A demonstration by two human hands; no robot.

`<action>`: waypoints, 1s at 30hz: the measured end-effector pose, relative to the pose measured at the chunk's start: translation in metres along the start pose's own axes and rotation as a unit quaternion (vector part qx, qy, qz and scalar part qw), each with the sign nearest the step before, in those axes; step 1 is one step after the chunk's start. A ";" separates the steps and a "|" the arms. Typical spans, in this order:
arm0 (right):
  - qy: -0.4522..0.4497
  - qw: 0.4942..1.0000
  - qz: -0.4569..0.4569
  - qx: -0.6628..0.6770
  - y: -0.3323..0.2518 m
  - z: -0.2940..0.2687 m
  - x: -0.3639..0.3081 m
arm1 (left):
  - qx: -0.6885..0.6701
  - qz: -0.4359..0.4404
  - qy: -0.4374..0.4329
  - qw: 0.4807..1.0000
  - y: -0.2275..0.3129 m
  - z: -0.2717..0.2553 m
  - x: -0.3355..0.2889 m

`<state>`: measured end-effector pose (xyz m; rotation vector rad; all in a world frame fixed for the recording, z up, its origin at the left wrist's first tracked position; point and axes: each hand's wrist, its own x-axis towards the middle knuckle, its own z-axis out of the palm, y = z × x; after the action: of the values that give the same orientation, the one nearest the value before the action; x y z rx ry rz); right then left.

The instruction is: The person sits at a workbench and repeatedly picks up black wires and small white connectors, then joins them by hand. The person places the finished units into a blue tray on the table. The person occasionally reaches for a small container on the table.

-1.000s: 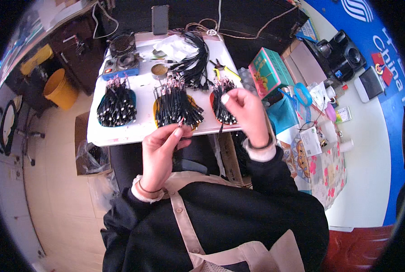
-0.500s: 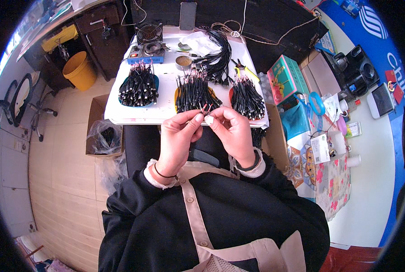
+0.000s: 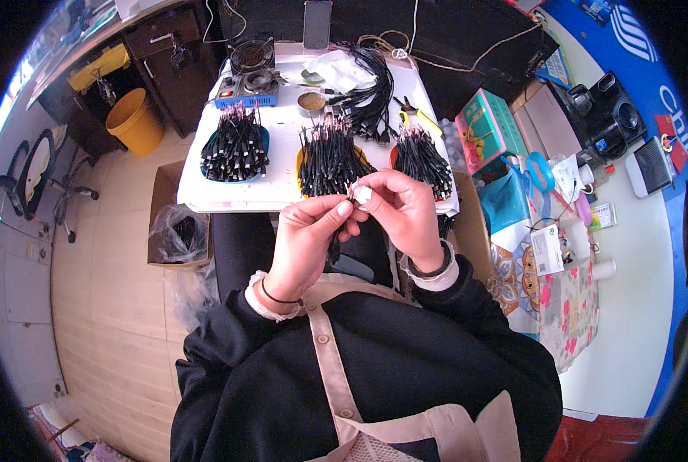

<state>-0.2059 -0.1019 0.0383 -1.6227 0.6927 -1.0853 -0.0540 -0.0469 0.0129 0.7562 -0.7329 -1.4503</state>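
Note:
Just past the table's near edge, my left hand pinches a short black cable between thumb and fingers. Part of the cable hangs below those fingers. My right hand is closed at the cable's thin wire ends, fingertips meeting those of the left; the ends are mostly hidden. Something white covers the right thumb tip. Beyond the hands, bundles of black cables with pinkish wire ends stand in holders: a left bundle, a middle bundle in a yellow holder and a right bundle in a red one.
On the white table are a small blue heater with a fan, a round tin, a coil of black cables and yellow-handled cutters. Cardboard boxes stand beside it. A yellow bin is at far left.
My right hand has turned and shifted slightly right, its thumb now over the wire ends. The red-tipped wires seen between the fingertips are now mostly covered; cable shows below my left hand.

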 end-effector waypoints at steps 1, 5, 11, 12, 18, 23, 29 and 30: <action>0.000 0.999 0.023 0.047 0.002 -0.001 0.000 | -0.023 -0.012 -0.003 1.000 0.000 0.000 0.000; -0.010 0.971 0.121 0.204 0.008 -0.002 -0.002 | -0.052 -0.020 -0.004 0.998 -0.002 -0.001 -0.001; -0.074 0.962 0.179 0.192 0.004 -0.009 0.002 | -0.051 -0.038 -0.050 0.997 -0.002 -0.005 -0.001; -0.095 0.950 0.215 0.203 0.004 -0.013 0.005 | -0.035 -0.040 -0.053 0.997 -0.001 -0.005 -0.002; -0.166 0.810 0.424 0.371 0.018 -0.020 0.017 | 0.207 -0.052 -0.080 0.974 0.007 -0.014 -0.004; -0.171 0.927 0.297 0.150 0.057 -0.089 0.109 | 0.181 -0.059 -0.062 0.980 0.007 -0.029 0.004; 0.057 0.881 0.395 -0.253 0.165 -0.182 0.256 | 0.135 -0.056 -0.032 0.989 0.003 -0.039 0.016; 0.033 0.875 0.390 -0.284 0.181 -0.182 0.264 | 0.131 -0.057 -0.032 0.989 0.003 -0.041 0.017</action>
<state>-0.2440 -0.4601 -0.0364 -1.5228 1.6515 -0.3401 -0.0192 -0.0641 -0.0082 0.9692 -0.9560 -1.5029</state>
